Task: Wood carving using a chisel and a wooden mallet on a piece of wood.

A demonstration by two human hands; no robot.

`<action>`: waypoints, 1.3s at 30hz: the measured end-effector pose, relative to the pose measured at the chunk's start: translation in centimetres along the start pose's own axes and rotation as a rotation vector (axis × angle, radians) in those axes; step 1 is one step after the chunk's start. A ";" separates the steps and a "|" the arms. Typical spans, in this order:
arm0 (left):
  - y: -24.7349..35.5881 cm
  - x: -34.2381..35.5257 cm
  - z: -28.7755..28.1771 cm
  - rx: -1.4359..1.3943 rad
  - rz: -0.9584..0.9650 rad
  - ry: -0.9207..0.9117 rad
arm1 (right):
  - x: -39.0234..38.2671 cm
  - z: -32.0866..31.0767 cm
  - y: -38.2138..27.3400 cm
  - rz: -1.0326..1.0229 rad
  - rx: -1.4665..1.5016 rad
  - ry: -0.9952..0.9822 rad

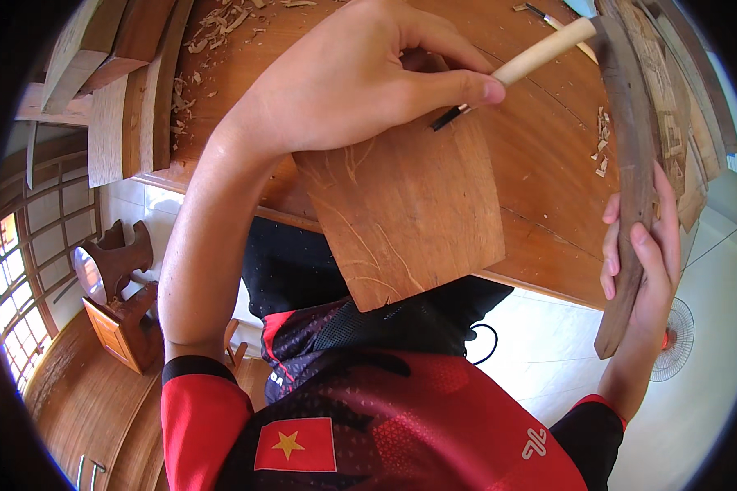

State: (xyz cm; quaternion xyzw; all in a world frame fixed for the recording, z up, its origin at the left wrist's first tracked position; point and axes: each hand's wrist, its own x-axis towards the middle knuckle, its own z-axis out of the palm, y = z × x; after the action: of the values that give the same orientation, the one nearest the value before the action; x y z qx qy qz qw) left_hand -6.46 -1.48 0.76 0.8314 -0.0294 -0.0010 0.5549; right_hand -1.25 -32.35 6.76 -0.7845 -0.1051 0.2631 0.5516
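Between the thumb and fingers of my left hand [336,90] is a carving chisel with a pale round wooden handle [544,56]. Its short dark blade [447,119] points down at the brown wooden board [422,217], at or just above the surface; exact contact is hard to tell. Curved lines are cut into the board, which overhangs the table's near edge. On the right, my right hand [659,250] grips a long dark wooden bar [633,147] near its lower end. The bar's upper end meets the butt of the chisel handle.
Wood shavings [217,29] lie on the wooden table [540,188]. Thick wood blocks [123,123] are stacked at the left, and carved boards [675,123] at the right. Another light-handled tool [585,49] lies behind the chisel. A fan [675,340] stands low at the right.
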 end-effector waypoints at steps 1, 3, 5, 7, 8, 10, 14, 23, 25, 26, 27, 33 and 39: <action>0.1 0.0 0.1 0.022 -0.032 0.002 | -0.1 0.5 -0.1 -0.001 -0.039 0.020; 0.1 -0.1 0.1 0.058 -0.016 0.007 | 0.1 0.3 -0.2 -0.011 -0.070 -0.007; 0.1 0.0 -0.1 0.092 0.001 0.012 | 0.1 0.1 -0.2 -0.021 -0.103 -0.032; 0.1 -0.2 -0.3 0.132 0.005 0.023 | 0.2 -0.1 -0.3 -0.051 -0.114 -0.047; -0.2 -0.2 -0.3 0.130 0.003 0.025 | 0.3 -0.1 -0.4 -0.050 -0.117 -0.050; -0.6 -0.2 -0.3 0.047 0.072 0.060 | 0.3 0.0 -0.6 -0.038 -0.123 -0.053; 2.2 -0.5 -1.5 0.086 0.087 -0.059 | 0.4 -0.4 -0.2 -0.058 -0.132 -0.090; 1.4 -0.6 -1.1 0.172 0.115 0.033 | 1.9 0.1 -0.8 -0.132 -0.152 0.011; 1.4 -0.6 -1.3 0.198 0.122 0.021 | 2.1 -0.1 -1.1 -0.064 -0.280 -0.068; 1.5 -0.7 -1.3 0.197 0.121 0.023 | 2.2 0.1 -1.4 -0.064 -0.282 -0.070; 1.4 -0.6 -1.2 0.184 0.141 0.025 | 2.4 0.6 -1.6 -0.068 -0.250 -0.002; -1.1 -0.2 -1.2 0.148 0.202 0.034 | 3.2 -0.3 -2.3 -0.036 -0.233 0.160; 0.8 -0.7 -1.5 0.135 0.253 0.049 | 3.5 -1.4 -2.9 0.020 -0.219 0.036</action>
State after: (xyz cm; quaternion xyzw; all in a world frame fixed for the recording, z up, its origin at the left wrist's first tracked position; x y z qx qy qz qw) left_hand -7.15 -0.40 2.05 0.8562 -0.1206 0.0911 0.4940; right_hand 2.81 -30.86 8.72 -0.8458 -0.1155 0.2415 0.4615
